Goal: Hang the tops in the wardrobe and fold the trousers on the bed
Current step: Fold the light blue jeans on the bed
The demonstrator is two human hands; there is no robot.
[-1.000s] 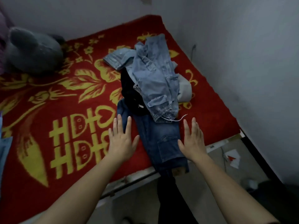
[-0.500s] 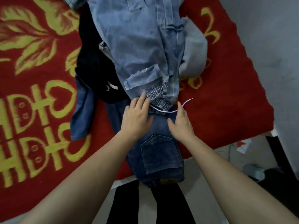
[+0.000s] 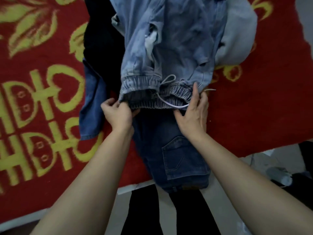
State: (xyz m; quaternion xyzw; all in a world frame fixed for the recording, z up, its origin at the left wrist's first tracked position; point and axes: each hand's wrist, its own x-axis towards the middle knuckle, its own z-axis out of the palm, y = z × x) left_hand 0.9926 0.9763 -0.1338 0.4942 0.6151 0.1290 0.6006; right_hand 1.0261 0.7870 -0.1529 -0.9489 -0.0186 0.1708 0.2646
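Big red blanket with yellow patterns (image 3: 42, 102) under everything, dark blue denim jeans (image 3: 171, 150) below the wrists, light blue elastic-waist denim trousers (image 3: 169, 53) piled above, left hand (image 3: 118, 114) and right hand (image 3: 193, 114) each pinching that waistband's ends.

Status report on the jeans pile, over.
Left hand and right hand gripping light jeans by the waistband. Dark jeans underneath. Nothing blocking.

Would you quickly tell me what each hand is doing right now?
Left hand: closed on the light-blue trousers' elastic waistband.
Right hand: pinching the same waistband's other end.
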